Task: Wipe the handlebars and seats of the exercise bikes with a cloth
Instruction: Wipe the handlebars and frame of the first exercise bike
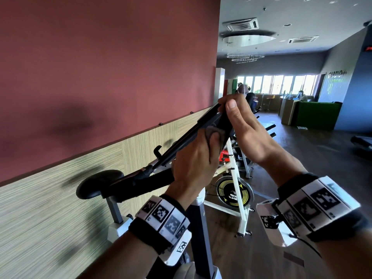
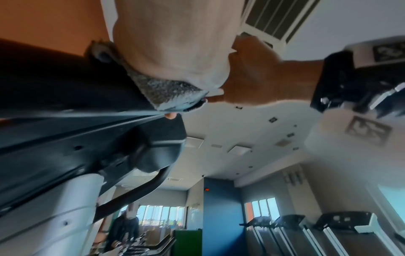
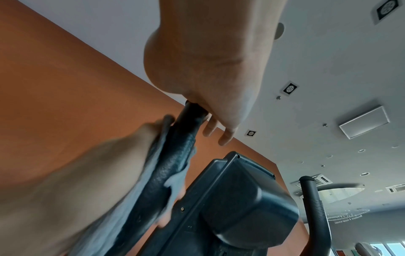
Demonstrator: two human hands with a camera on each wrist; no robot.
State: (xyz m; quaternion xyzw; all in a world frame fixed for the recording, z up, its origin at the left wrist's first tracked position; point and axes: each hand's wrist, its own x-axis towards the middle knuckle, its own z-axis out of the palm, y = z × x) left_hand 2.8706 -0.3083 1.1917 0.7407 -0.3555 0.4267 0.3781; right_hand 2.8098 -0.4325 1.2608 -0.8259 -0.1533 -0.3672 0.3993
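In the head view a black handlebar (image 1: pixel 208 117) of an exercise bike slants up to the right, level with my face. My left hand (image 1: pixel 209 141) grips a grey cloth (image 1: pixel 214 132) wrapped round the bar's textured grip. In the right wrist view the cloth (image 3: pixel 175 180) lies folded round the handlebar (image 3: pixel 173 161). My right hand (image 1: pixel 226 103) pinches the bar's top end between thumb and fingers. The bike's black console (image 3: pixel 241 199) sits just beside the grip. A black seat (image 1: pixel 98 183) stands lower left, by the wall.
A red and wood-panelled wall (image 1: pixel 100 77) runs close along the left. A white bike with a yellow flywheel (image 1: pixel 233 192) and more bikes stand ahead. A second handlebar (image 3: pixel 315 207) rises at the right. People and a green counter (image 1: pixel 318 113) are far back; treadmills (image 2: pixel 328 228) line the right.
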